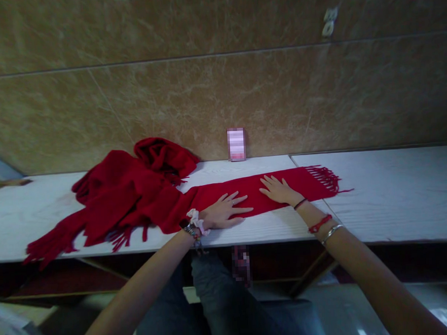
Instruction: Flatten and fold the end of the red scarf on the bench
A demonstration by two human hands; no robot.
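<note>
A red scarf stretches across the white table, its fringed end on the right and its left part running into a crumpled red heap. My left hand lies on the scarf's middle with its fingers spread, thumb side near the front edge. Further right, my right hand rests flat on the smooth stretch of scarf, a little short of the fringe. Neither hand grips anything. Whether the heap is one scarf or more I cannot tell.
The white table has a seam right of centre. A small upright object, blurred out, leans at the brown marbled wall behind. A wall socket is high on the right. My legs are under the front edge.
</note>
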